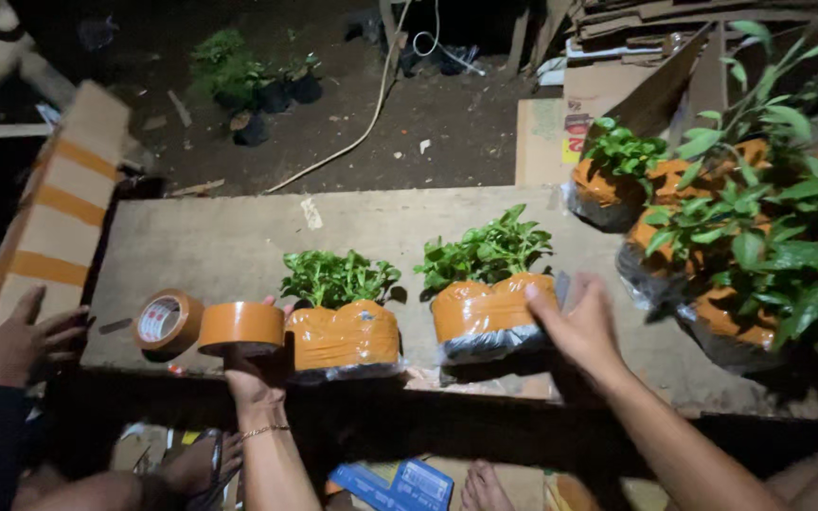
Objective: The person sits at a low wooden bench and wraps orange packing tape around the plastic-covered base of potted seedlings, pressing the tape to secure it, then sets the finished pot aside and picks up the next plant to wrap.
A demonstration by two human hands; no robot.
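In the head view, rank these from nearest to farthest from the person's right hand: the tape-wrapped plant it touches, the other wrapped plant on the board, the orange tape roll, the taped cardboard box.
From the right hand:
1. Right wrapped plant, touched by the hand, mid-board.
2. Left wrapped plant, next along to the left.
3. Orange tape roll, left of that plant, by the left hand.
4. Taped cardboard box, at the far left edge.

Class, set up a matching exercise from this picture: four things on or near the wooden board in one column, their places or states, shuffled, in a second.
Things
1. left hand
2. right hand
3. tape roll with white core
4. group of taller plants

Places
A. lies furthest left on the board
B. touches the right wrapped plant
C. stands at the board's right end
D. by the orange tape roll and left wrapped plant

Pairs: 1-D, 2-B, 3-A, 4-C
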